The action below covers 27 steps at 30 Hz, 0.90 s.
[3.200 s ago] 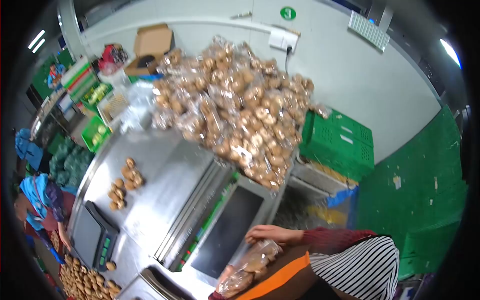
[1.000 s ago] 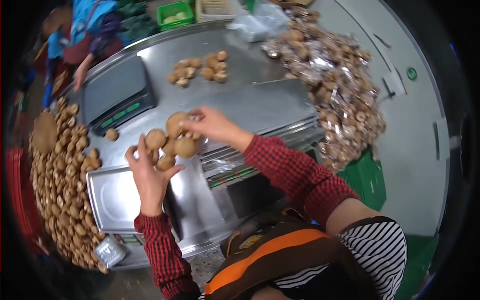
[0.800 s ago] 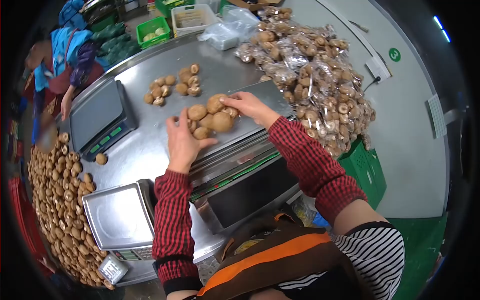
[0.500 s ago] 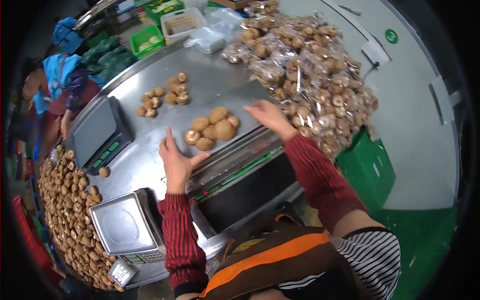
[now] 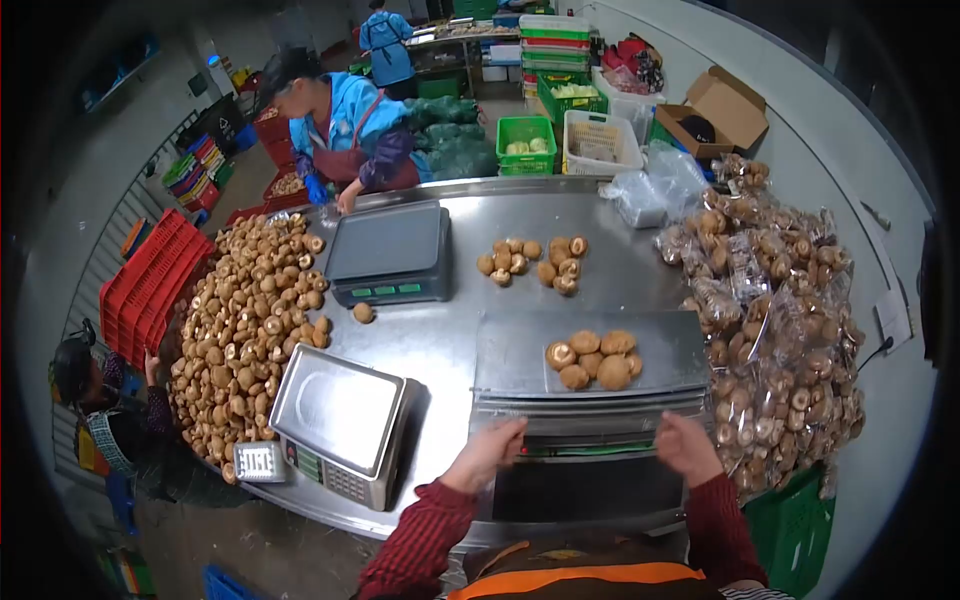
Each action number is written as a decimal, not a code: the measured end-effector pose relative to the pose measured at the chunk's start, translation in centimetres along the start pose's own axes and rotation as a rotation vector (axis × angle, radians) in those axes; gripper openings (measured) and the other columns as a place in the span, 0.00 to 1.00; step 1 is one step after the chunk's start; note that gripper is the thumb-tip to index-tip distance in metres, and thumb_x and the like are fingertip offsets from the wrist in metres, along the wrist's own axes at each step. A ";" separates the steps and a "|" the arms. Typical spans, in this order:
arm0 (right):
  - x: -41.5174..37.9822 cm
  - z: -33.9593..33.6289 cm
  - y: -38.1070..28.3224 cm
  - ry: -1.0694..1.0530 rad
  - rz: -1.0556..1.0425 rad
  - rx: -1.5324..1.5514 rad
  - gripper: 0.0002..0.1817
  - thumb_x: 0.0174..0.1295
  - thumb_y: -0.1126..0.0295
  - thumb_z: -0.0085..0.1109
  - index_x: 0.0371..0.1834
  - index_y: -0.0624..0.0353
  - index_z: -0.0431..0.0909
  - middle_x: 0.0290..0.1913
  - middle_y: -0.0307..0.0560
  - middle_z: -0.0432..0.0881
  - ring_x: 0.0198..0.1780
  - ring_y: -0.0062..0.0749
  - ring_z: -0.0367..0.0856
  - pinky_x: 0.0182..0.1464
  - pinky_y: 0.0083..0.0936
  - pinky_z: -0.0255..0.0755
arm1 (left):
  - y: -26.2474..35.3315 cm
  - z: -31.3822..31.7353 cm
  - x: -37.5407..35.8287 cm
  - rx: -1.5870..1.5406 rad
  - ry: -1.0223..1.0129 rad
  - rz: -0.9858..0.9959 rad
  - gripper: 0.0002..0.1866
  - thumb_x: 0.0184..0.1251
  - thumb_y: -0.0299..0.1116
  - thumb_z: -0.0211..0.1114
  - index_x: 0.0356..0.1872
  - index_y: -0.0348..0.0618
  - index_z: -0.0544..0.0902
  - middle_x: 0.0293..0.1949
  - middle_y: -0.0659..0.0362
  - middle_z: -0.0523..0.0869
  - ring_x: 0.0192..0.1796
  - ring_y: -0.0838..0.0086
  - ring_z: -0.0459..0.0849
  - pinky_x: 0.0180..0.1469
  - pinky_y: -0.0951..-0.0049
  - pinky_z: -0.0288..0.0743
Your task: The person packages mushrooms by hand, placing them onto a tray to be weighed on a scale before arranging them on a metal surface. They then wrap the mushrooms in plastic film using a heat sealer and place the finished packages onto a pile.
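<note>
Several brown mushrooms (image 5: 596, 360) sit in a tight group on the flat metal plate (image 5: 500, 345) of a wrapping machine. In front of the plate runs a streaky, shiny strip that looks like clear plastic film (image 5: 590, 412), above a green-lit slot (image 5: 590, 449) and a black panel (image 5: 585, 488). My left hand (image 5: 488, 455) is closed at the left end of this strip, thumb and fingers pressed together. At its right end my right hand (image 5: 688, 447) is also closed in a pinch. Whatever the fingers hold is too thin and clear to make out.
Two small mushroom clusters (image 5: 535, 262) lie farther back. To the left are a grey scale (image 5: 388, 250), a silver scale (image 5: 340, 410) and a mushroom heap (image 5: 245, 330). Bagged mushrooms (image 5: 780, 330) pile up on the right. A co-worker (image 5: 345, 135) in blue stands across the table.
My hands have moved from open beside the mushrooms to closed at the machine's front strip. The camera view has turned and now takes in more of the room.
</note>
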State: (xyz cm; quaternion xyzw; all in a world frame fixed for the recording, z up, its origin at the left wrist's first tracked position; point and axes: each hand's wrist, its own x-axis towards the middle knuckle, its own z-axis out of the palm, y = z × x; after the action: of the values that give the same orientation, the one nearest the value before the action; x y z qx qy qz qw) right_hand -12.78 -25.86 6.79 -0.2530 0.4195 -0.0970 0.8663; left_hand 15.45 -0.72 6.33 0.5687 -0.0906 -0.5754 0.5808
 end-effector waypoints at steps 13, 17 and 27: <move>14.4 7.0 -12.7 -0.211 -0.701 -0.738 0.18 0.74 0.65 0.47 0.55 0.70 0.76 0.55 0.54 0.83 0.54 0.35 0.84 0.54 0.24 0.78 | 11.3 0.5 13.4 0.949 0.246 0.673 0.20 0.77 0.37 0.47 0.56 0.34 0.81 0.59 0.41 0.80 0.65 0.50 0.75 0.70 0.62 0.64; 15.1 6.2 -10.2 -0.093 -0.336 -0.620 0.17 0.73 0.63 0.51 0.53 0.68 0.78 0.49 0.48 0.85 0.48 0.28 0.85 0.48 0.21 0.80 | 7.4 0.1 11.8 1.246 0.028 0.686 0.31 0.69 0.50 0.60 0.63 0.34 0.73 0.72 0.39 0.63 0.77 0.50 0.56 0.76 0.50 0.49; 11.8 6.4 -13.3 -0.018 0.126 -1.247 0.31 0.68 0.43 0.55 0.42 0.66 0.83 0.31 0.37 0.77 0.32 0.20 0.74 0.27 0.22 0.67 | 7.3 1.5 8.6 0.766 -0.150 0.485 0.43 0.39 0.42 0.86 0.57 0.30 0.76 0.50 0.47 0.83 0.50 0.63 0.83 0.53 0.68 0.77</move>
State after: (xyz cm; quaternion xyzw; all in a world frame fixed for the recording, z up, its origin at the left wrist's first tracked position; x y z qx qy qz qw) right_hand 0.23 -39.38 8.99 -0.6865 0.4038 0.2193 0.5635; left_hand 21.22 -10.45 7.63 0.6614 -0.4692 -0.3874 0.4385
